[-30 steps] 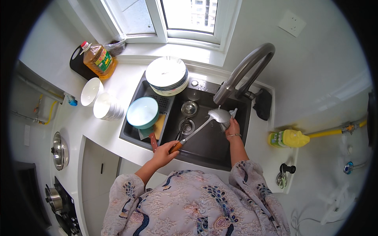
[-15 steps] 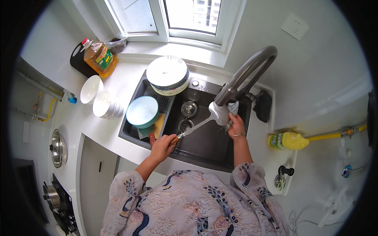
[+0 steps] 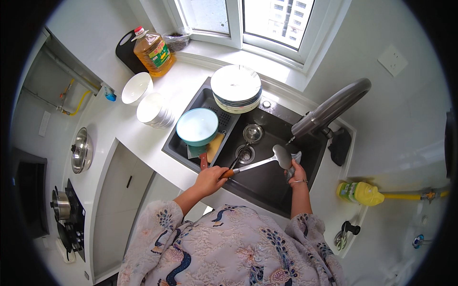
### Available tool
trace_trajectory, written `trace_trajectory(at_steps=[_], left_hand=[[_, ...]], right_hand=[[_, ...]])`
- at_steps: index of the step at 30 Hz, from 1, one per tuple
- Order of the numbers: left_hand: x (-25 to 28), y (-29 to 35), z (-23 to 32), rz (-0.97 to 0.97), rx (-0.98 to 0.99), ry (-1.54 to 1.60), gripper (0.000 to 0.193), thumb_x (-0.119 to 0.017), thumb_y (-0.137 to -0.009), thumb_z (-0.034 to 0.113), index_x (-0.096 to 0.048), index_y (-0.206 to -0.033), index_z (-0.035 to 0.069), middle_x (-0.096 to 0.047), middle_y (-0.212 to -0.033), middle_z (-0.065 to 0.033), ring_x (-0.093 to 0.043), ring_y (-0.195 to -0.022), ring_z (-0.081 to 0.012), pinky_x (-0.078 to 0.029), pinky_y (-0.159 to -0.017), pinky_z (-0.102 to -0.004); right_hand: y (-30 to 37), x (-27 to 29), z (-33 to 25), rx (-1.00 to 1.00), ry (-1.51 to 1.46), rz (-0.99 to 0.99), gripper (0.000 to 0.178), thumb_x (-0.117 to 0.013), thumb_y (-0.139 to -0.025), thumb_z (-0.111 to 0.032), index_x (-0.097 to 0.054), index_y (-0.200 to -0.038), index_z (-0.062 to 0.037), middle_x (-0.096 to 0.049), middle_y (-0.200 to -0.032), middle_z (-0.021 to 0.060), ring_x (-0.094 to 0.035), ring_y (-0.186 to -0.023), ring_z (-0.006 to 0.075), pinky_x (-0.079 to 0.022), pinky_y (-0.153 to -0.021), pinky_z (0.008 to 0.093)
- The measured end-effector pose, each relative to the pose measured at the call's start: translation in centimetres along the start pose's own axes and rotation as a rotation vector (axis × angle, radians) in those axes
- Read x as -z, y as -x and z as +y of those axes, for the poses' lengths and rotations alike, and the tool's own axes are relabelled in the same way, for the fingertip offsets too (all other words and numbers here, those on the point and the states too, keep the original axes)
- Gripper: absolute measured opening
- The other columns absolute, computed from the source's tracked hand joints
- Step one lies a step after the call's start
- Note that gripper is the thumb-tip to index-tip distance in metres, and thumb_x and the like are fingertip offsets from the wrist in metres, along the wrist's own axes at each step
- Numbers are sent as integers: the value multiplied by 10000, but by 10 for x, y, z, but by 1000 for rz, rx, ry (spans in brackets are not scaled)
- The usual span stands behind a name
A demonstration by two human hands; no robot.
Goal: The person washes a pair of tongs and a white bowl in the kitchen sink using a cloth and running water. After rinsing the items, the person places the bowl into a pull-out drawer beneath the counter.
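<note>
My left hand (image 3: 210,180) is closed around the wooden handle of a metal wok spatula (image 3: 282,156), which is held slantwise over the dark sink (image 3: 257,185). In my right hand (image 3: 298,173) is a wet-looking greyish cloth (image 3: 291,172), gripped right beside the spatula's blade. I cannot tell if cloth and blade touch. Beyond the spatula, a metal ladle (image 3: 253,133) lies in the basin near the drain (image 3: 245,154). The grey faucet (image 3: 336,107) arches over the sink's right side, its spout just above the blade.
The side basin holds a light-blue bowl (image 3: 197,126), a red-brown handle (image 3: 203,161) and a tan board-like piece (image 3: 214,148). Stacked plates (image 3: 236,83) stand behind. White bowls (image 3: 152,108) and an oil bottle (image 3: 153,51) are left, a yellow bottle (image 3: 362,192) right.
The spatula's blade has come down and away from the faucet spout, with the cloth hand lowered beside it. The whole view has shifted, so the scene sits farther right.
</note>
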State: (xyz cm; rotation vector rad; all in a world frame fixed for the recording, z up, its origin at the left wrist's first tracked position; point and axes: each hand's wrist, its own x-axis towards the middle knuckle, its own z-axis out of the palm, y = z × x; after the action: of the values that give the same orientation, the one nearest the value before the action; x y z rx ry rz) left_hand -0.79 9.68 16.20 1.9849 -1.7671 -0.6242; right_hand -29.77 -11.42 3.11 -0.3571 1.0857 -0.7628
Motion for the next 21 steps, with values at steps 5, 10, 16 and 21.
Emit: trace_trajectory(at_steps=[5,10,16,21], left_hand=[[1,6,4,3,56,9,348,-653,-750,163,-584,-1082,85,-614,-897,-112,-596,-837,-292,-477,-713,-379],[11,17,-1,202,27,4,358,-682,-709,99,-593,-1055,75,-614,-867,-115,-603,-794,-302,-486,-669,-368],[23,64,-45,489,317,56,324,-668,-739,77,-592,-1054,54,-602,-887,-116,-593,-785,-266,-478,-704,-337],[28,68,-68,612,461,17,328,-663,-753,114,-586,-1064,45,-608,-949,-129,-584,-880,-287,-469,-777,-354]], right_hand=[[-2,2,5,-33,-22,-52,172,-602,-869,-230,-569,-963,-90,-613,-849,45,-601,-682,194,-488,-495,346],[-4,-10,0,4,-52,-68,190,-580,-881,-219,-551,-1010,-82,-618,-885,65,-616,-700,220,-502,-524,364],[-12,7,-3,-37,-118,-38,224,-542,-900,-230,-536,-1048,-62,-621,-867,90,-621,-698,234,-510,-532,379],[-5,-10,3,-56,-118,-71,223,-526,-909,-224,-534,-1053,-54,-620,-874,92,-622,-708,234,-514,-556,375]])
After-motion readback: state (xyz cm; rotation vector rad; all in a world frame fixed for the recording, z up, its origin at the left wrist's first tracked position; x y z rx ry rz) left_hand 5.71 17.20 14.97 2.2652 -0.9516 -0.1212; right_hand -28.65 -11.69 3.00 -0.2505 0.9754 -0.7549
